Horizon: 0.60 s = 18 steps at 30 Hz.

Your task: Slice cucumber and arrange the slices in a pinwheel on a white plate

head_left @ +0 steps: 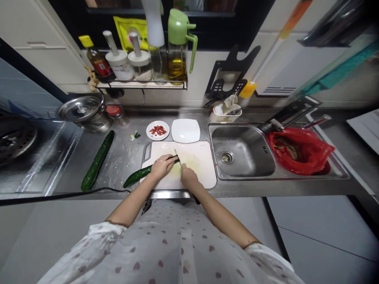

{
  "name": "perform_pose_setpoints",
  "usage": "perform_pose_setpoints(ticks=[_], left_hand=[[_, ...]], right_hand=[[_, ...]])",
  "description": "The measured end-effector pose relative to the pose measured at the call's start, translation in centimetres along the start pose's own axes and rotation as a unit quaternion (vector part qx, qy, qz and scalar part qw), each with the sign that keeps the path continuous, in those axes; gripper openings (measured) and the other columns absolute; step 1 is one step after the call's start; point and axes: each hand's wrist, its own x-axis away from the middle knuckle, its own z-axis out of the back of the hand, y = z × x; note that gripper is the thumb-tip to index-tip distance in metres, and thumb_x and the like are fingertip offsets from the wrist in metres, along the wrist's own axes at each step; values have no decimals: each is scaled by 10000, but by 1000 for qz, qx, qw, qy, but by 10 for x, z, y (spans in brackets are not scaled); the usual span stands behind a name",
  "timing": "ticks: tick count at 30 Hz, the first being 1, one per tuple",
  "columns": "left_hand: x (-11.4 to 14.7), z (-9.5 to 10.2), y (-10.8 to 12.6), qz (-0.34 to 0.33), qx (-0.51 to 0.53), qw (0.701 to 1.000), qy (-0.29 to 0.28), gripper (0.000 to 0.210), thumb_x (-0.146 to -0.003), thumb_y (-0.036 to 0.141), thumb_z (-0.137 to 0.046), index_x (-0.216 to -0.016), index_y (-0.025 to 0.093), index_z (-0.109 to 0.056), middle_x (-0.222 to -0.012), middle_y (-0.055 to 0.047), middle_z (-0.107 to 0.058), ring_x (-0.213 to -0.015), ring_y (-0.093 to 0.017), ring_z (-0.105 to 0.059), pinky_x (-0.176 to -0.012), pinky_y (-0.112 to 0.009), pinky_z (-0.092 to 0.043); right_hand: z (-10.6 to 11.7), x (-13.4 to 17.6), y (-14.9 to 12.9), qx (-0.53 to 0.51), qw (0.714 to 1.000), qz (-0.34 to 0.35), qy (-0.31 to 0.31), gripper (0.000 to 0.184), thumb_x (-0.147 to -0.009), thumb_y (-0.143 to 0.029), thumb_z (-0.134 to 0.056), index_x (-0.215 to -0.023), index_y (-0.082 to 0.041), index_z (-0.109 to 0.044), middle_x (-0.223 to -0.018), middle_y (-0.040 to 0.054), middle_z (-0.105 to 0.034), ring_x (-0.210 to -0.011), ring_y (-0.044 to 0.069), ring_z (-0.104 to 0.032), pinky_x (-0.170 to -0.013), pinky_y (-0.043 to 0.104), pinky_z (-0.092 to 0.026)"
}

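Long dark-green cucumber [137, 176] lies aslant on the white rectangular cutting board [204, 165] with grey handle, its left end projecting past the board's edge. The left hand [161, 166] is closed over its right-hand portion from above, presumably to prevent rolling. The right hand [189, 176] is clenched around the handle of a narrow metal knife [179, 157]; the blade is set across the cucumber just beyond the left fingertips, apparently to keep them clear of the edge. Blade depth cannot be determined. The board sits squarely before the body, likely for even reach by both arms. A round white plate [147, 131] bearing small red pieces and a rounded-rectangular white plate [185, 130] stand just behind it, probably for short transfers. A second dark-green cucumber [97, 161] lies well apart, leftward, on the stainless-steel counter [121, 157].
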Motion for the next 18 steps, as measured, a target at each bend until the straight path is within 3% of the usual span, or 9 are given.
perform_pose_setpoints(ticks=[18], left_hand=[[0, -1, -1, 6, 8, 1000, -1, 349, -945, 303, -473, -1259, 303, -625, -1181, -47, -632, -1048, -179, -580, -913, -326, -500]], right_hand=[[12, -22, -11, -17, 1000, 7, 3, 357, -896, -66, -400, -1248, -124, -398, -1041, 164, -663, -1026, 243, -646, -776, 294, -460]])
